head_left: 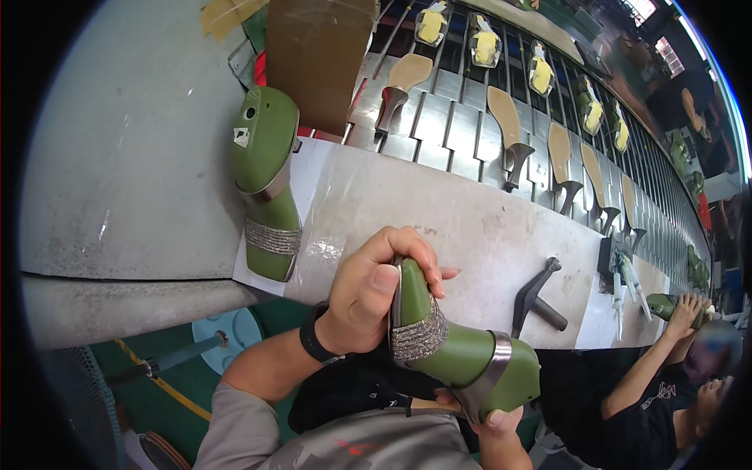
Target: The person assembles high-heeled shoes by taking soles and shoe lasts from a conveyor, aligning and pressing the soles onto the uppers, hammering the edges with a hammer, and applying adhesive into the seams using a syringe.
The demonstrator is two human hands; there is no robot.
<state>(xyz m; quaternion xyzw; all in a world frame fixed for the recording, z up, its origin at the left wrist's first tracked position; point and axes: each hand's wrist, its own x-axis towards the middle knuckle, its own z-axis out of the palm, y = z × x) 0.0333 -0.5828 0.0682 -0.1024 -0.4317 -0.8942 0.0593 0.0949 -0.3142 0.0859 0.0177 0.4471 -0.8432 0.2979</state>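
Note:
Across my body I hold a green shoe last (470,359) with a sandal upper on it. A glittery ribbed band (421,335) wraps its front part and a metallic brown strap (495,368) goes around its heel part. My left hand (366,286) is closed around the toe end. At the heel end, my right hand (501,423) grips from below, its thumb showing and most fingers hidden behind the last. To the left, a second green last (266,157) with a matching band and strap lies on the bench (376,196).
A hammer (536,299) lies on the bench to the right, near a dark holder (609,262) with brush-like tools. Beyond runs a slatted conveyor (439,129) carrying beige insoles with heels (509,129) and lasts with yellow pieces (486,47). A cardboard piece (313,63) stands upright. A co-worker (666,392) handles another last at right.

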